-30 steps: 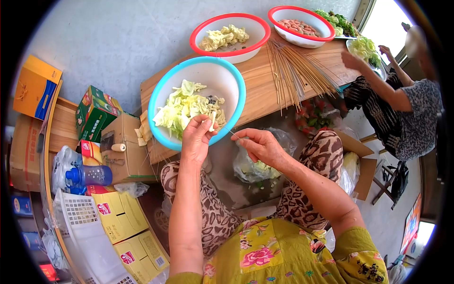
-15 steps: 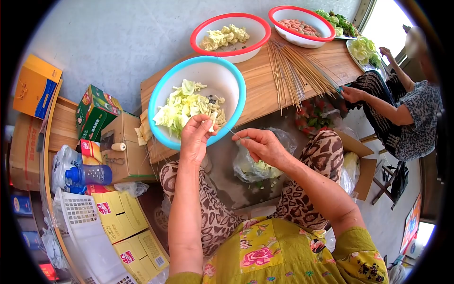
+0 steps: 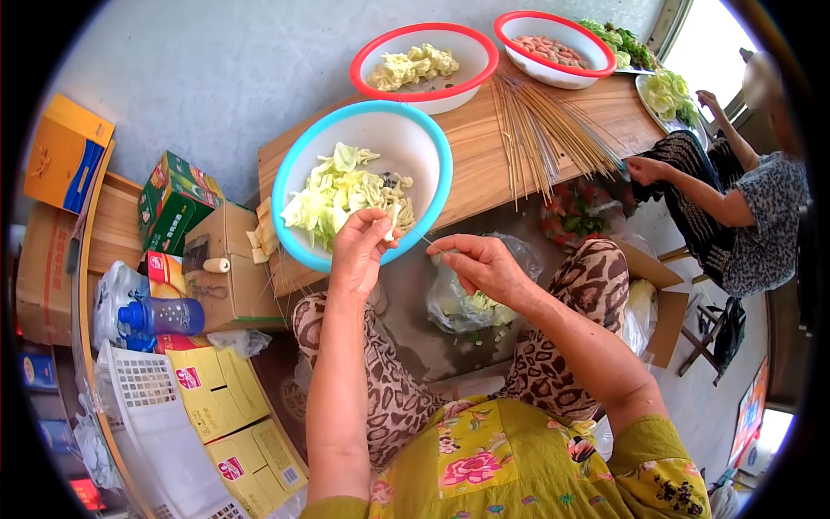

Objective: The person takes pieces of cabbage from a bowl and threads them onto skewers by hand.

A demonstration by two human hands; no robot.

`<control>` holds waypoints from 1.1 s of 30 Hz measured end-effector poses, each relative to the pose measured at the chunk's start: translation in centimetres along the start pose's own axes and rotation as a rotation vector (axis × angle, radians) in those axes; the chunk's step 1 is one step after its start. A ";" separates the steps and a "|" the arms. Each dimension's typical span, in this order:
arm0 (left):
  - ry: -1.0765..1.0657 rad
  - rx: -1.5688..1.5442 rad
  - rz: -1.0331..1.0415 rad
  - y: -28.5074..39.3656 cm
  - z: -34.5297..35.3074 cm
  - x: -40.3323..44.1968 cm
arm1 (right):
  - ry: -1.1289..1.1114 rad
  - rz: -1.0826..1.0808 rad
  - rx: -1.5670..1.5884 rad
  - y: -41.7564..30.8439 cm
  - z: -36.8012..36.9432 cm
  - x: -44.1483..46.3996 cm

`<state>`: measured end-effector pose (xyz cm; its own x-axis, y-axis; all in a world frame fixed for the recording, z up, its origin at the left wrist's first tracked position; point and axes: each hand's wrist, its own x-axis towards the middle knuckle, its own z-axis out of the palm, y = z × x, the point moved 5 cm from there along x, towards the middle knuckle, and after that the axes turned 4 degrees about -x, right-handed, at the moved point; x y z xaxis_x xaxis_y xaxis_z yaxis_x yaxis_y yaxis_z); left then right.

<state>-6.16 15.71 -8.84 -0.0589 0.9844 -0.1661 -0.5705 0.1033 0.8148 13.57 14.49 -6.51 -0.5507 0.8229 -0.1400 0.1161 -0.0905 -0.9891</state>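
My left hand (image 3: pixel 359 253) is closed on a small pale cabbage piece (image 3: pixel 393 222), over the near rim of the blue-rimmed basin (image 3: pixel 443 164). That basin holds pale green cabbage leaves (image 3: pixel 333 197) and some thin pale strands. To the right, my right hand (image 3: pixel 480 262) pinches a thin skewer (image 3: pixel 424 237), whose tip points toward the cabbage piece. Whether the tip has entered the piece is too small to tell. Many loose skewers (image 3: pixel 540 138) lie fanned out on the wooden table (image 3: pixel 471 143).
Behind stand two red-rimmed basins, one with cabbage (image 3: pixel 413 67), one with pink sausage-like pieces (image 3: pixel 550 50). A plastic bag (image 3: pixel 467 316) of greens lies below the table edge. Boxes (image 3: pixel 177 203) and a blue bottle (image 3: pixel 173 317) are at left. Another person (image 3: pixel 761 216) sits at right.
The other person's nearer hand has come down from above the greens tray to knee level. My two hands hold nearly the same pose; the view has shifted slightly.
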 end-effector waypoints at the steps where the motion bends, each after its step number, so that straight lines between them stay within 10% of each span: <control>1: -0.003 0.008 -0.005 0.0 0.0 0.0 | 0.004 -0.005 0.012 0.0 0.0 0.0; 33: 0.029 -0.049 -0.007 -0.2 -0.4 -0.1 | 0.012 -0.021 -0.048 -0.3 0.1 0.0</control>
<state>-6.32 15.53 -9.23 -0.0776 0.9790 -0.1883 -0.6102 0.1027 0.7856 13.43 14.49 -6.19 -0.5435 0.8310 -0.1186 0.1443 -0.0467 -0.9884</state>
